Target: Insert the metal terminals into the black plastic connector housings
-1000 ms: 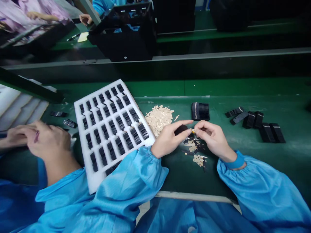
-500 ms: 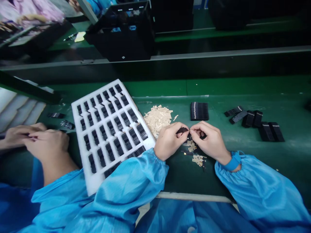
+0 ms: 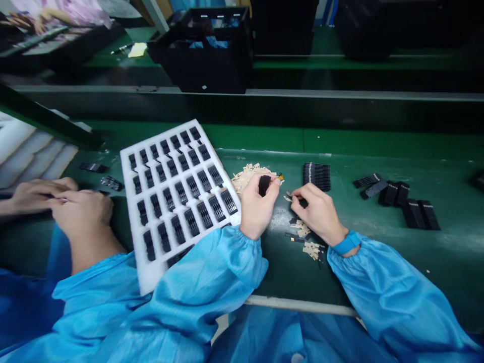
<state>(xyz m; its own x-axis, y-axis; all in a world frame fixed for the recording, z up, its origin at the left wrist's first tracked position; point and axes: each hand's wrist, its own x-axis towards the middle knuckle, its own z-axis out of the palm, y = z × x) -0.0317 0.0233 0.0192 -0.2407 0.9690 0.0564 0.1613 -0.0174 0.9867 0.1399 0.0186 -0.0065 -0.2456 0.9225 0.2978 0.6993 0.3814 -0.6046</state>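
Left hand fingers (image 3: 264, 199) curl in and pinch a small black plastic connector (image 3: 264, 185) upright between thumb and fingertips, a gold tab (image 3: 281, 177) sticking out at its top right. Right hand (image 3: 319, 209) is apart from the left, thumb and index nearly closed around a dark bit (image 3: 302, 202); too small to tell if it is gripped. A loose tan strip (image 3: 288, 196) lies just beside those fingertips. Under the right hand, a small scatter of tan strips and black pieces (image 3: 306, 237) sits on the green worktop (image 3: 454, 262), near its front edge. Pile of tan strips (image 3: 249, 176) is right behind the left hand, and a neat black stack (image 3: 316, 176) is behind the right. White foam tray (image 3: 132, 267) with rows of black connectors (image 3: 192, 186) is at the left, touching the left sleeve (image 3: 212, 272). More black blocks (image 3: 414, 214) lie toward the right end. Blue band (image 3: 347, 243) on right wrist. Co-worker's hands (image 3: 64, 201) work past the tray's left side, with two loose black parts (image 3: 106, 176) near them.
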